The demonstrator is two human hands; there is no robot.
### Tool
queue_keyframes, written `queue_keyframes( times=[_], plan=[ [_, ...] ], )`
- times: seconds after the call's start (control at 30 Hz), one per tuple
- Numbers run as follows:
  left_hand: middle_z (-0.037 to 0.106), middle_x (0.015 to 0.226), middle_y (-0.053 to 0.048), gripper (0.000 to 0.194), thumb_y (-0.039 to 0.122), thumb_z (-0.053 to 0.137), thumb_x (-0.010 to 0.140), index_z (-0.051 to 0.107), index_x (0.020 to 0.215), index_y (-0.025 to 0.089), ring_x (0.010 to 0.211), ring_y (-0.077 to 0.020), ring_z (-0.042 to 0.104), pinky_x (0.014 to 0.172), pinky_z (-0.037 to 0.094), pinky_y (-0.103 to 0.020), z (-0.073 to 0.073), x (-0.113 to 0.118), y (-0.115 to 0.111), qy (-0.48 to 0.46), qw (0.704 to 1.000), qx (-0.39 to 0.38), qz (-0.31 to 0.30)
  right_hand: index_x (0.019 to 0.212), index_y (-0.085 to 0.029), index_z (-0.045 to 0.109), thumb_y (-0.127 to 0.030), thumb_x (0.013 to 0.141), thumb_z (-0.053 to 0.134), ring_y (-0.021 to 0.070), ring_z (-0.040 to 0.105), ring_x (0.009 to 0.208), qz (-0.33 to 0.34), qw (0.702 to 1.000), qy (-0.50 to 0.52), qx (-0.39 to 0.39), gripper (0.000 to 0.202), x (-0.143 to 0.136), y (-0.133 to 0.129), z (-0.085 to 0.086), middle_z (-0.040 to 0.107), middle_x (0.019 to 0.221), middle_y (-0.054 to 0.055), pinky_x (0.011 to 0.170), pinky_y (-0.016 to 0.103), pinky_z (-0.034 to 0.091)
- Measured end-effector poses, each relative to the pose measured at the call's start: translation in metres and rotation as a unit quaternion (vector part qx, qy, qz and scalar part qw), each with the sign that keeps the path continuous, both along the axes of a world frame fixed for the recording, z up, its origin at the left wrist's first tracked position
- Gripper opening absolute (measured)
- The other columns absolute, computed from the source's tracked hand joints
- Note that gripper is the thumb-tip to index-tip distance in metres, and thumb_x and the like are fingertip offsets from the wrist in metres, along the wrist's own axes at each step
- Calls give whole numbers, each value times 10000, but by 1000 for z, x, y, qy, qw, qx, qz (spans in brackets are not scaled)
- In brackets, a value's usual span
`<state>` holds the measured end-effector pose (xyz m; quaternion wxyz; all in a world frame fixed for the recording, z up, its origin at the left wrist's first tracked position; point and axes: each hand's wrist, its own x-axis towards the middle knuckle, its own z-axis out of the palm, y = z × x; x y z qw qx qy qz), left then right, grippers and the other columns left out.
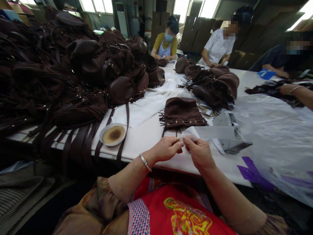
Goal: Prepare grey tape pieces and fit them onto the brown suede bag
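Observation:
My left hand [170,148], a silver bangle on its wrist, is closed in a pinch; what lies between its fingertips is too small to make out. Close beside it, my right hand [200,152] pinches near the end of a translucent white strip [215,132]. That strip runs right to a grey metal holder [230,133]. Just beyond my fingers lies a dark brown drawstring pouch [183,112] with fringe at its left side and small metal eyelets. A thin dark cord hangs from it toward my hands.
Brown bags [97,75] pile high at left, straps drooping over the table [144,130] edge. Left of my hands stands a white bowl [113,134] of tan paste. More bags [215,85] lie ahead. Plastic sheeting [276,130] spreads at right. Several people [163,45] work around the table.

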<state>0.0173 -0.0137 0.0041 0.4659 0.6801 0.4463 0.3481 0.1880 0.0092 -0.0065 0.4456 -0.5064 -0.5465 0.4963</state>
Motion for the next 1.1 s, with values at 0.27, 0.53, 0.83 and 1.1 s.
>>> queue_keyframes(
  times=[0.27, 0.53, 0.83, 1.1],
  plan=[
    [654, 717, -35, 293, 301, 496, 951, 694, 778, 172, 704, -152, 587, 726, 430, -254, -28, -14, 4, 95, 985, 140, 35, 605, -180, 627, -515, 792, 722, 108, 384, 540, -57, 997, -26, 43, 395, 14, 14, 4, 460, 561, -24, 503, 260, 291],
    [613, 658, 9, 281, 310, 502, 942, 702, 806, 166, 644, -118, 554, 666, 424, -222, -26, -8, 13, 33, 995, 90, 40, 588, -162, 622, -566, 741, 716, 120, 411, 548, -32, 994, -88, 59, 442, 4, 8, 14, 477, 546, -12, 502, 253, 337],
    [667, 740, -18, 278, 300, 487, 964, 687, 818, 174, 718, -143, 601, 731, 463, -251, -14, -7, 13, 109, 983, 142, 42, 646, -135, 710, -552, 745, 715, 123, 462, 543, -6, 993, -108, 49, 429, -5, 5, 4, 552, 548, 5, 539, 259, 393],
    [634, 892, -64, 138, 212, 602, 909, 725, 857, 179, 866, -175, 563, 835, 473, -311, -36, -27, 21, 174, 940, 260, 138, 720, -143, 754, -472, 823, 693, 179, 610, 630, -41, 956, -202, 209, 350, -3, 12, -1, 672, 641, 44, 616, 285, 508]
  ],
)
